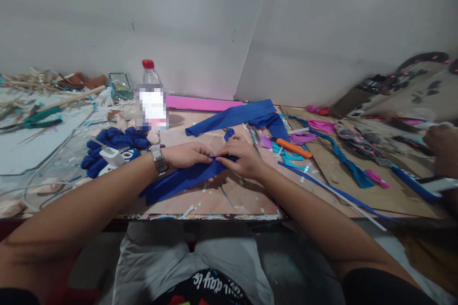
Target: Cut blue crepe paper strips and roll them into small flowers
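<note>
Both my hands pinch one blue fabric strip [179,182] over the front of the table. My left hand [188,154], with a metal watch at the wrist, grips it near its upper edge with the thumb on top. Close beside it, my right hand [243,157] holds the strip's right end between thumb and fingers. The strip's loose end trails down to the left, below my left wrist. Just behind my right hand sits a small blue fabric knot [229,133]. Farther back lies another long blue strip [236,115], folded over at its right.
A red-capped bottle [151,78] stands behind my left hand, near bunched blue fabric [107,145] and a white charger [111,156]. Green-handled pliers [43,116] lie far left. An orange cutter [294,148] is among scraps at right. Another person's hand [443,145] shows at the right edge.
</note>
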### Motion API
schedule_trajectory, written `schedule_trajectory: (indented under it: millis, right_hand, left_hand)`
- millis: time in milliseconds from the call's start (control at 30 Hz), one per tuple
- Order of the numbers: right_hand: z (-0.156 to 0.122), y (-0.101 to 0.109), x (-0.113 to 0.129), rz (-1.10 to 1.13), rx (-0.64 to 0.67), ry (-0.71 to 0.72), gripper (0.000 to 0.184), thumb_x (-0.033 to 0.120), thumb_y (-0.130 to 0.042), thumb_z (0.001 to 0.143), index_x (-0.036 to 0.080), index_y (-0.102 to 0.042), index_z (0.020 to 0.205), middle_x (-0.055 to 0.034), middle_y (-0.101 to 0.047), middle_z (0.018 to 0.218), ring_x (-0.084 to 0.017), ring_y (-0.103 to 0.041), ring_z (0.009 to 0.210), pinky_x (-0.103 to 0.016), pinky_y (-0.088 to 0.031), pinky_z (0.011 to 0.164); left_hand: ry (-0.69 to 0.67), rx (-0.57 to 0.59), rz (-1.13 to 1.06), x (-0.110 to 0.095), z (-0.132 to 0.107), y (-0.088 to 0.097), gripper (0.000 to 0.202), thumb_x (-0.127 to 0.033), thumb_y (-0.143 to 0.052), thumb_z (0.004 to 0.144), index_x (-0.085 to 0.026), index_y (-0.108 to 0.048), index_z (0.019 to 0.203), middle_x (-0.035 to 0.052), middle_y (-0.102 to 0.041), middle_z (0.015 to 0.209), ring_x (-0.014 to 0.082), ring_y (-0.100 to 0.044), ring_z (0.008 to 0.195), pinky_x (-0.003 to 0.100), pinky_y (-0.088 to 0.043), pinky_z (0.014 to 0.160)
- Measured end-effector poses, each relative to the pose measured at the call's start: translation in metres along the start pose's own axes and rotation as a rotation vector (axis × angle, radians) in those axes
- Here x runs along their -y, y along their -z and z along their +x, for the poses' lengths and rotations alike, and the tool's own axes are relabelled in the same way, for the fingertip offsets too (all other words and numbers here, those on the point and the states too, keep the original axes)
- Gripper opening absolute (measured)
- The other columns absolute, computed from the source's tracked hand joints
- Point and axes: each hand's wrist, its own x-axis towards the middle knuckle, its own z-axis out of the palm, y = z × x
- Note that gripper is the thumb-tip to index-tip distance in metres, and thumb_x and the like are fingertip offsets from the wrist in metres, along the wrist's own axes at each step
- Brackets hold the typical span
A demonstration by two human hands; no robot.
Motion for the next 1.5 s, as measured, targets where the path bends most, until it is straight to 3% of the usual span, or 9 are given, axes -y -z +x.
schedule_trajectory:
  millis: [133,233,567,767,1033,1167,1333,1500]
  right_hand:
    - [0.001,0.002,0.001,-0.067,-0.020,0.032,0.008,0.028,-0.065,0.097,0.023,-0.071,0.094,-0.0030,-0.079,0.086,-0.019,-0.071,0.080,-0.045,-0.038,0.099]
    - [0.001,0.004,0.002,-0.120,-0.032,0.065,0.008,0.028,-0.065,0.097,0.024,-0.071,0.095,-0.0026,-0.078,0.084,-0.019,-0.070,0.079,-0.046,-0.037,0.099]
    - [0.003,0.004,0.005,-0.111,-0.021,0.036,0.008,0.027,-0.063,0.096,0.024,-0.070,0.092,-0.0032,-0.078,0.086,-0.020,-0.070,0.081,-0.046,-0.038,0.098]
    - [0.002,0.001,0.004,-0.133,-0.012,-0.006,0.009,0.024,-0.061,0.097,0.022,-0.068,0.092,-0.0039,-0.078,0.089,-0.020,-0.068,0.084,-0.045,-0.036,0.097]
    - [0.001,-0.003,0.005,-0.156,0.016,-0.114,0.008,0.021,-0.057,0.097,0.020,-0.064,0.093,-0.0059,-0.075,0.092,-0.021,-0.064,0.087,-0.044,-0.033,0.096]
    - [0.000,-0.006,0.005,-0.201,0.047,-0.140,0.007,0.021,-0.056,0.097,0.020,-0.062,0.095,-0.0074,-0.074,0.097,-0.023,-0.062,0.091,-0.046,-0.029,0.100]
    - [0.000,-0.005,0.005,-0.243,0.070,-0.162,0.007,0.021,-0.056,0.097,0.019,-0.063,0.095,-0.0076,-0.073,0.098,-0.024,-0.061,0.095,-0.046,-0.028,0.097]
    - [0.000,-0.005,0.002,-0.248,0.024,-0.172,0.007,0.024,-0.062,0.097,0.020,-0.067,0.098,-0.0064,-0.074,0.098,-0.025,-0.061,0.099,-0.047,-0.027,0.100]
  left_hand:
    - [0.036,-0.052,-0.109,0.002,0.000,-0.002,0.033,-0.047,-0.064,0.092,-0.016,-0.076,0.096,0.0075,-0.077,0.097,0.0157,-0.065,0.078,0.027,-0.050,0.074]
    - [0.012,-0.106,-0.059,-0.001,0.000,-0.005,0.040,-0.053,-0.063,0.091,-0.015,-0.075,0.091,0.0063,-0.075,0.090,0.0144,-0.060,0.072,0.026,-0.046,0.068]
    - [-0.120,-0.156,0.151,-0.007,0.002,-0.006,0.037,-0.048,-0.061,0.092,-0.014,-0.070,0.079,-0.0003,-0.063,0.074,0.0125,-0.049,0.070,0.025,-0.039,0.068]
    - [-0.181,-0.232,0.436,-0.005,0.003,-0.002,0.041,-0.045,-0.052,0.097,-0.014,-0.067,0.074,-0.0026,-0.053,0.064,0.0118,-0.042,0.063,0.026,-0.032,0.061]
    - [-0.238,-0.419,0.890,-0.012,-0.003,-0.015,0.035,-0.033,-0.048,0.099,-0.016,-0.076,0.089,0.0061,-0.074,0.079,0.0170,-0.061,0.071,0.029,-0.037,0.068]
    - [-0.263,-0.455,1.072,-0.007,-0.001,-0.020,0.032,-0.030,-0.047,0.100,-0.019,-0.076,0.095,0.0085,-0.078,0.090,0.0198,-0.065,0.076,0.031,-0.039,0.070]
    - [-0.253,-0.449,1.163,-0.004,0.000,-0.020,0.034,-0.030,-0.043,0.102,-0.018,-0.074,0.092,0.0100,-0.078,0.091,0.0210,-0.066,0.076,0.032,-0.039,0.069]
    - [-0.230,-0.508,1.087,-0.005,0.001,-0.021,0.034,-0.033,-0.044,0.102,-0.018,-0.073,0.090,0.0088,-0.075,0.084,0.0204,-0.063,0.072,0.032,-0.037,0.067]
